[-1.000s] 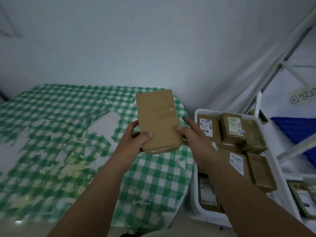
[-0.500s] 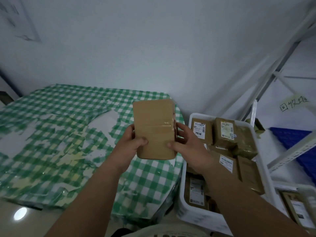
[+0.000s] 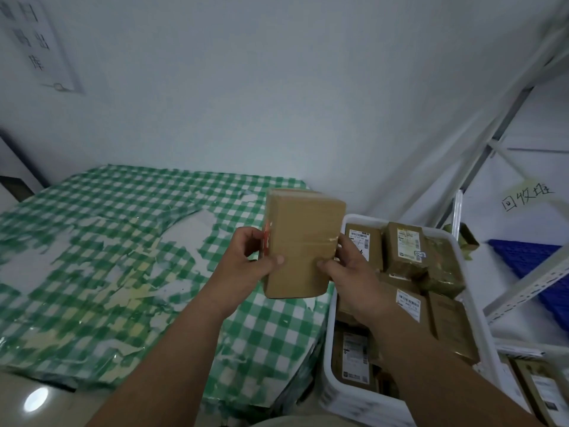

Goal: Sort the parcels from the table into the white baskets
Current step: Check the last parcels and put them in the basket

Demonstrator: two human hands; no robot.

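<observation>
A plain brown cardboard parcel (image 3: 303,245) is held up in the air over the right edge of the table (image 3: 123,272), which has a green checked cloth. My left hand (image 3: 252,257) grips its left side, thumb on the front face. My right hand (image 3: 348,266) grips its right side, thumb on the front. A white basket (image 3: 474,303) stands to the right of the table, filled with several brown parcels (image 3: 406,251) that bear white labels.
A second white basket (image 3: 520,355) with labelled parcels shows at the lower right. A white metal shelf frame (image 3: 498,127) rises at the right, with a blue crate (image 3: 535,257) behind it. A paper notice (image 3: 34,41) hangs on the wall at upper left.
The parcel has been turned in both hands, so its top edge and left side now show. My right hand has closed on its right side; one second ago it was only beside it.
</observation>
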